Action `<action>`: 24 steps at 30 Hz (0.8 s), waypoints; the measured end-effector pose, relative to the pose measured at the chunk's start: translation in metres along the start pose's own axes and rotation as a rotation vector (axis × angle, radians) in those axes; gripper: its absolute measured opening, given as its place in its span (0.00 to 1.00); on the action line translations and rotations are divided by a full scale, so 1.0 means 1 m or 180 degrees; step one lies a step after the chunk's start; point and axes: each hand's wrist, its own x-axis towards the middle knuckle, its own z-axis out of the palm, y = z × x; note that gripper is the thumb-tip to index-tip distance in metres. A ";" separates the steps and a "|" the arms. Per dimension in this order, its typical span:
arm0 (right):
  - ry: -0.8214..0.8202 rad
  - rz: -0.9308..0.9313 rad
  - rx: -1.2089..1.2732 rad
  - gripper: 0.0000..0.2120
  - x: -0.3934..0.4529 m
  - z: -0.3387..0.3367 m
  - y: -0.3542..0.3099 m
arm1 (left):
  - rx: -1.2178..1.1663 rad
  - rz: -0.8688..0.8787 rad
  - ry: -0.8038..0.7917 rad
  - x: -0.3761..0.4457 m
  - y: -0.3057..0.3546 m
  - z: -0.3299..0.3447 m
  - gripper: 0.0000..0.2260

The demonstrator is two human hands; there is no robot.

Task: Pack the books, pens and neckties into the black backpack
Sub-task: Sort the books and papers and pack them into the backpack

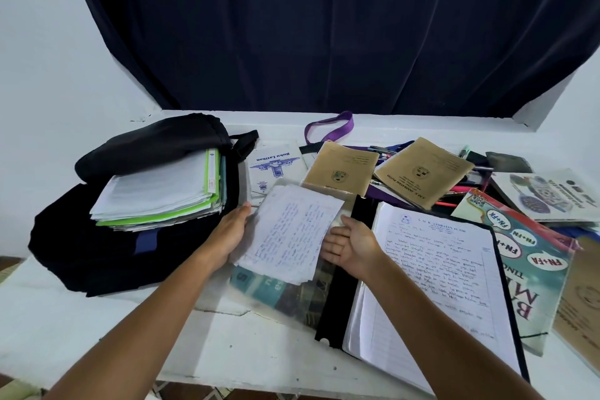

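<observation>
Head view: handwritten sheet [290,232], long axis toward far-right, seemingly between flat-fingered left hand [232,230] and right hand [349,245].

The left hand [231,230] has its fingertips tucked under the handwritten sheet [292,230] — hidden. A teal book [259,286] beneath shows only a blurred strip. The pens [454,195] lie mostly buried under brown notebooks [422,172]. The right edge cuts off another brown book [581,302] — its print unreadable.
</observation>
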 end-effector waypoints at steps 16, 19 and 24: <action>-0.0189 -0.0753 -0.0973 0.10 -0.040 -0.016 -0.035 | 0.0415 -0.0111 -0.0975 -0.018 0.076 -0.001 0.09; -0.0523 -0.0538 -0.0938 0.18 -0.053 -0.014 -0.043 | 0.0516 0.0172 -0.1145 -0.038 0.099 0.024 0.12; -0.0789 -0.0381 -0.0581 0.36 -0.072 -0.031 -0.065 | 0.0959 0.0565 -0.1658 -0.081 0.126 0.083 0.24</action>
